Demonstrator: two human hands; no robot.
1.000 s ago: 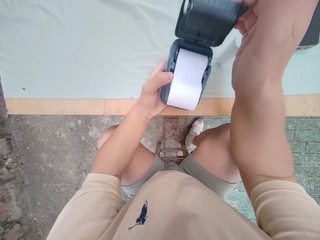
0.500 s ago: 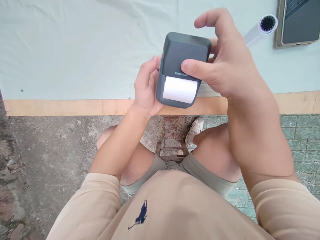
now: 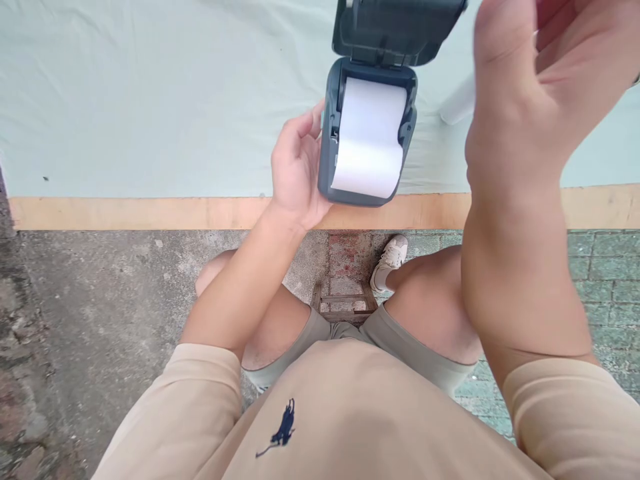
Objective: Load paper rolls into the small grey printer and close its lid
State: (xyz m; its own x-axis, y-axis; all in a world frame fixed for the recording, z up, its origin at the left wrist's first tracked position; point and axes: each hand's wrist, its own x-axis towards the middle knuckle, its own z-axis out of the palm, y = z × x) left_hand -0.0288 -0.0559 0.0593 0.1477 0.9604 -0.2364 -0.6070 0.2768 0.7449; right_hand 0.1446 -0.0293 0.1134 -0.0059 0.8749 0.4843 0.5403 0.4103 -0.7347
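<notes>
My left hand (image 3: 297,167) is closed around the left side and underside of a dark grey label printer (image 3: 327,170), held above the front of the table. The printer's lid (image 3: 395,30) stands raised at its far end, running partly out of the top of the frame. Inside the printer lies a white roll of label paper (image 3: 373,127), its loose end toward me. My right hand (image 3: 545,73), at the upper right, is off the printer. Its thumb is apart from the fingers, which run partly out of view. Nothing shows in it.
A pale cloth (image 3: 175,100) covers the table, with a wooden strip (image 3: 150,213) along its front edge. A white cylinder (image 3: 457,103) lies behind my right hand, mostly hidden. Below are my knees, a wooden stool (image 3: 345,308) and the paved ground.
The printer's lid has swung up and away, uncovering the paper roll. My right hand has left the printer and moved right and up, covering the phone and much of the white cylinder.
</notes>
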